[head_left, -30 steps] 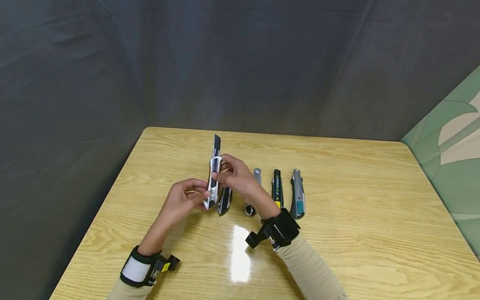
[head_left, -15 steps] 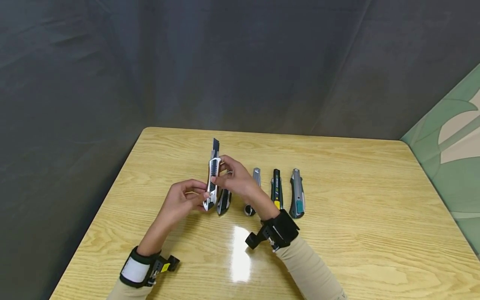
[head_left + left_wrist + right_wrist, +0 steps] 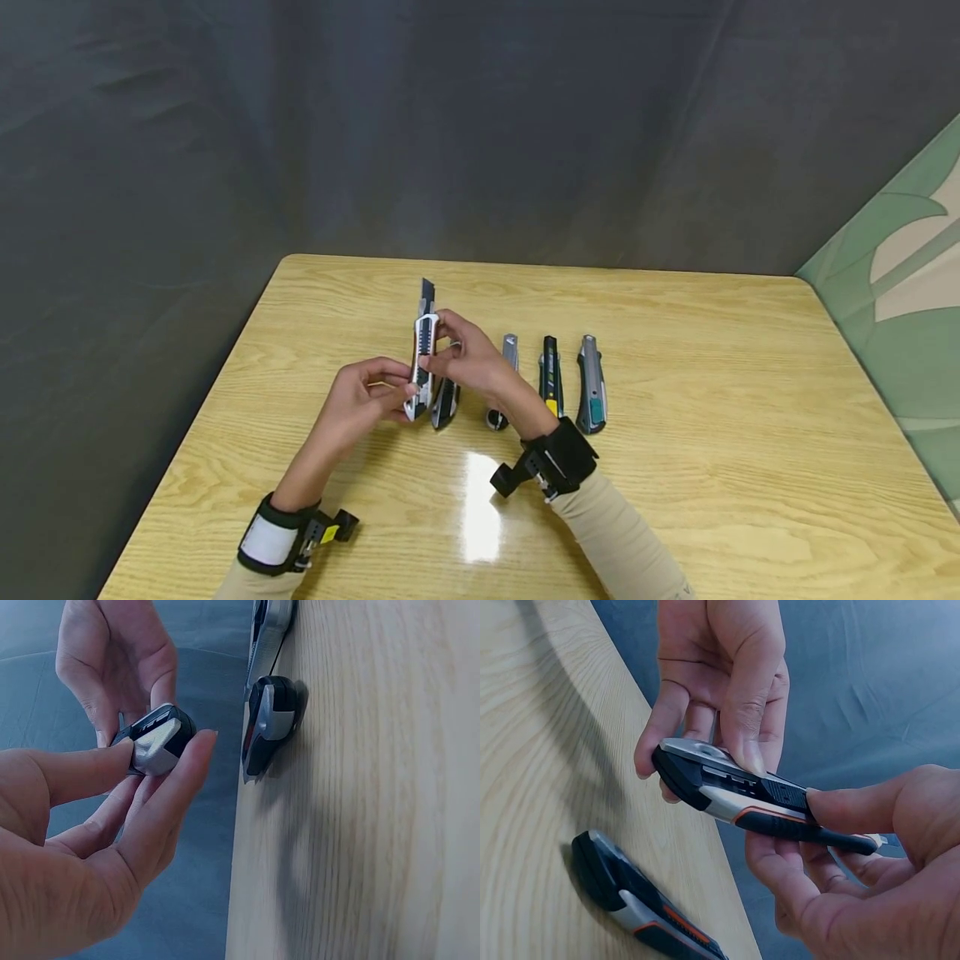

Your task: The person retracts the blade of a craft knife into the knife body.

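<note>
A silver-and-black snap-off utility knife (image 3: 424, 333) is held above the table, its dark blade sticking out at the far end. My left hand (image 3: 363, 400) pinches the butt end between thumb and fingers. Nearer the blade, my right hand (image 3: 476, 358) grips the body, its thumb on the black slider, as the right wrist view shows. Orange trim runs along the knife's side (image 3: 757, 817) there. A similar silver-and-black utility knife (image 3: 446, 404) lies on the table just right of the held one, partly hidden by my right hand in the head view.
To the right lie a slim silver cutter (image 3: 511, 350), partly behind the right hand, a black-and-yellow cutter (image 3: 551, 375) and a grey cutter with a teal slider (image 3: 592, 387). The wooden table (image 3: 712, 467) meets a dark curtain (image 3: 480, 133) at its far edge.
The blade sticks out less than a second ago. My right thumb has moved toward the butt end along the knife; both hands keep their hold.
</note>
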Demonstrator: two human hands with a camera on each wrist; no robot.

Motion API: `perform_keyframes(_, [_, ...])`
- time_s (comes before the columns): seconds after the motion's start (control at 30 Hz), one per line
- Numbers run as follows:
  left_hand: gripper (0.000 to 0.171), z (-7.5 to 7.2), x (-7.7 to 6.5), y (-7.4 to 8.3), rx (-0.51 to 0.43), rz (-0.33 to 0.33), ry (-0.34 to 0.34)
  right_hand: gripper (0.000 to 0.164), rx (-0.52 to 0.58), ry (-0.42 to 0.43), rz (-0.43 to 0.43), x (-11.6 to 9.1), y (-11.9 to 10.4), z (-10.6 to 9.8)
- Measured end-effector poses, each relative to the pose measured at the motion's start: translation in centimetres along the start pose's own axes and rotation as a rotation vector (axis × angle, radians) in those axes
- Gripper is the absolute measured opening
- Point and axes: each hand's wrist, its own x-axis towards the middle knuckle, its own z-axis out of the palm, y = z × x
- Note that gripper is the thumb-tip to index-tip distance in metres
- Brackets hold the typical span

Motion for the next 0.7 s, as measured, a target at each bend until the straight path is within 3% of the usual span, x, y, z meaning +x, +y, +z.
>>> perform_keyframes(0.17, [0.025, -0.1, 0.0, 0.0, 0.001, -0.005, 0.012, 0.045, 0.0, 0.003, 0.01, 0.2, 0.3, 0.2])
perform_keyframes(0.43, [0.026, -0.7, -0.1, 0.2, 0.013, -0.006, 0.024, 0.051, 0.095, -0.046, 0.026, 0.4, 0.8, 0.7])
perform_keyframes(0.7, [0.023, -0.8, -0.2, 0.6, 0.002, 0.007, 0.005, 0.061, 0.099, -0.102, 0.022, -0.5, -0.7, 0.4])
